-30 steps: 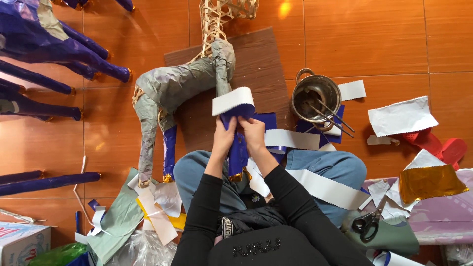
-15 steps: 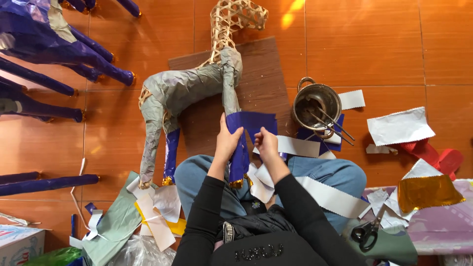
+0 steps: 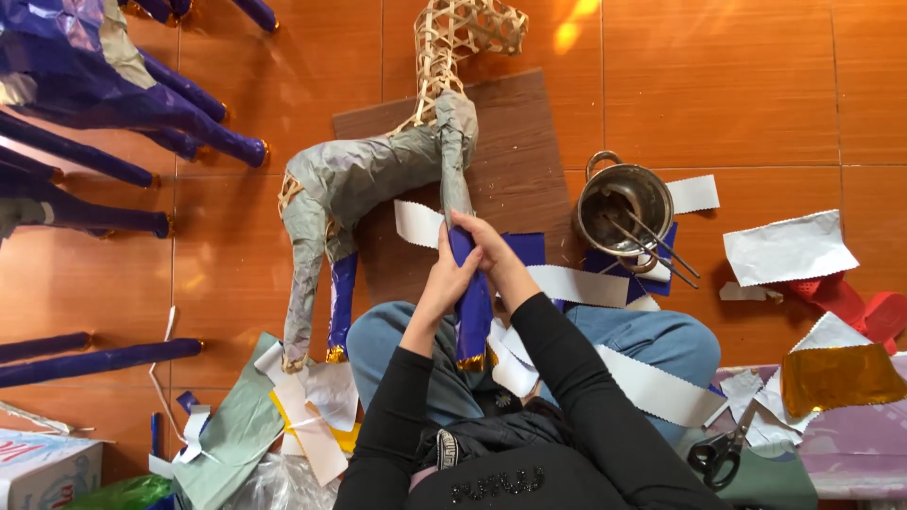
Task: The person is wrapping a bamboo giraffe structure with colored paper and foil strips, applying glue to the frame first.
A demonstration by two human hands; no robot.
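Observation:
A wicker-framed animal figure (image 3: pixel 378 179), partly covered in grey paper, lies on a brown board (image 3: pixel 529 142) on the orange tiled floor. My left hand (image 3: pixel 449 276) and my right hand (image 3: pixel 491 250) press a strip of dark blue paper (image 3: pixel 472 302) around its front leg. The leg rests over my lap and ends in a gold tip. One rear leg carries blue paper too. White paper strips (image 3: pixel 576 283) with zigzag edges lie across my knees.
A metal pot (image 3: pixel 624 203) with sticks in it stands to the right of the board. Black scissors (image 3: pixel 718 449), gold foil (image 3: pixel 836 378), and red and white paper lie at the right. Blue-wrapped figures (image 3: pixel 104 94) fill the upper left. Paper scraps lie at the lower left.
The blue sheet, held up flat before, is now wrapped narrow around the figure's front leg. Both hands have closed in on the leg.

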